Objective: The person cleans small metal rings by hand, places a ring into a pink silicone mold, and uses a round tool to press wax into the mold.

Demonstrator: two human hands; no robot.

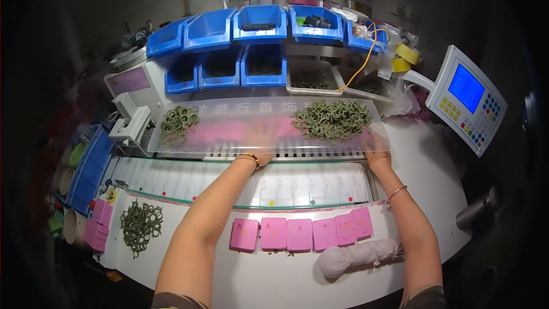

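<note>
A translucent plastic cover (240, 120) spans the machine, bearing two piles of green wax pieces (329, 120), one near each end. My left hand (260, 154) reaches beneath its front middle, fingers blurred through the plastic, over pink shapes and a slotted metal strip (309, 156). My right hand (378, 154) is at the cover's right front corner, its fingertips partly hidden; I cannot tell what it grips. Just in front lies a long glass-edged white tray (291, 183) with small coloured dots.
Several pink blocks (245, 234), green rings (140, 226) and a cloth bundle (349, 260) lie on the white worktop (423, 166). Behind are blue bins (206, 28) and plastic tubs (309, 80). A control panel (466, 100) stands right; a blue container (86, 171) sits left.
</note>
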